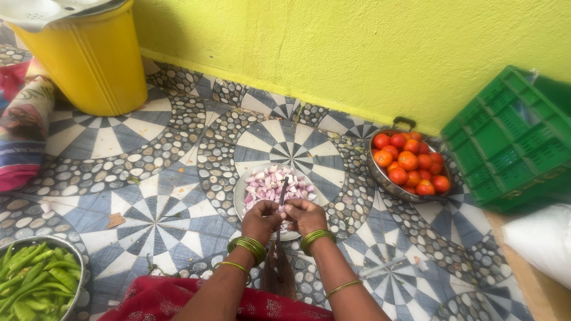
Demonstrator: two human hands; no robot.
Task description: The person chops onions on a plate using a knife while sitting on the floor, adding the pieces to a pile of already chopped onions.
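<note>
On the patterned tile floor (148, 196), directly ahead of the seated person, stands an upright floor-mounted blade (282, 193) on a wooden base (278, 273). Both hands are raised to it. The left hand (260, 219) and the right hand (305, 215) sit side by side, nearly touching, with fingers curled inward against the blade's edge. Both appear closed on a small piece of onion (284, 208) (only a pale sliver shows between the fingertips, so the exact hold cannot be confirmed). Green bangles (248, 246) ring both wrists.

Just beyond the hands, a round metal plate (239, 193) lies on the floor, holding a heap of chopped pink-and-white onion pieces (270, 181). The blade rises in front of this heap.

To the right of the plate, near the wall, sits a metal bowl (380, 178) with a dark handle, filled with red tomatoes (410, 163). A green plastic crate (511, 139) lies tilted beside it, touching or nearly touching the bowl. A white sack (541, 238) is at the right edge.

At the lower left, a metal basin (71, 246) holds green chillies (33, 282). A yellow plastic bin (92, 59) stands at the upper left against the yellow wall (357, 47), with colourful cloth (24, 125) beside it. Red patterned fabric (178, 303) covers the person's lap.
</note>
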